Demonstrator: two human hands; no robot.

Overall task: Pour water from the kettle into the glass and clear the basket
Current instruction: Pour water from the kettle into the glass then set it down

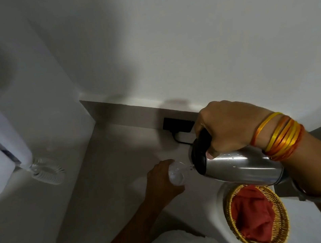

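Your right hand (227, 128) is clenched on the black handle of the steel kettle (239, 166), tipped with its spout at the glass (177, 174). Your left hand (161, 183) grasps that glass. The basket (257, 216), holding red cloth (252, 213), sits just below the kettle.

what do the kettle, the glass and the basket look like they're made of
Kettle: polished metal body, probably stainless steel, with bright reflections; black lid and handle look plastic.
Glass: clear and see-through, glass or clear plastic, hard to tell.
Basket: woven golden-brown strands, likely wicker or cane.
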